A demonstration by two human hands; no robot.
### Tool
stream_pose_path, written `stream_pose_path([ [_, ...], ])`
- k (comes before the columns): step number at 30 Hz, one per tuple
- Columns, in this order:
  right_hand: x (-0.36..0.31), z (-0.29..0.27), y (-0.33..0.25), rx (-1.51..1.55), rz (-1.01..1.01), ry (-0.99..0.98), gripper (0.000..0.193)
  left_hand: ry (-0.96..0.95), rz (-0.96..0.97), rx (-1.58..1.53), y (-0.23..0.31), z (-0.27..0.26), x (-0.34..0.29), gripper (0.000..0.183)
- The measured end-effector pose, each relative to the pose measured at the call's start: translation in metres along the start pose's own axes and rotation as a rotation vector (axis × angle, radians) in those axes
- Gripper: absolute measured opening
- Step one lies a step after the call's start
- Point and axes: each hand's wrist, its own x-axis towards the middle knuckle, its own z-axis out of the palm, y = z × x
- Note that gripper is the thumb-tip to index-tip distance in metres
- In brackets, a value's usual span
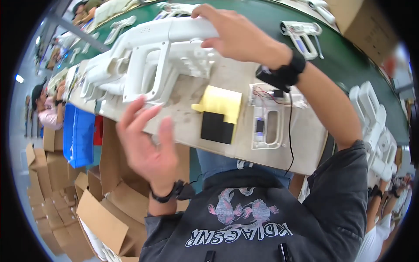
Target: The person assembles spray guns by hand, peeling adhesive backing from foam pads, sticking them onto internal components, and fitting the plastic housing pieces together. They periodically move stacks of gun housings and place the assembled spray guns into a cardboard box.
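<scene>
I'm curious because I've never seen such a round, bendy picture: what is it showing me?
There's no robot, just a person's bare hands. A wide camera on their head looks down, so straight edges bend. The right hand holds one end of the white shells on the table. The left hand is open and blurry, near them; I can't tell whether it touches them. Also on the table are yellow paper with black pieces on it, and a white frame with thin wires.

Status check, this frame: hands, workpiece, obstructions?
Right hand gripping bulky white plastic casing at one end. Left hand open, empty, blurred. Yellow sheets with black squares nearby, apparently not blocking.
</scene>
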Motion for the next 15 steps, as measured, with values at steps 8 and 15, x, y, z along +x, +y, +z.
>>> stream_pose_path([
  [8,-0.171,-0.113,0.003,0.07,0.209,-0.236,0.068,-0.503,0.204,-0.065,0.019,0.064,0.04,0.048],
  [15,-0.232,-0.099,-0.009,0.132,0.327,-0.188,0.067,-1.091,0.01,-0.176,-0.01,0.139,0.014,0.078],
])
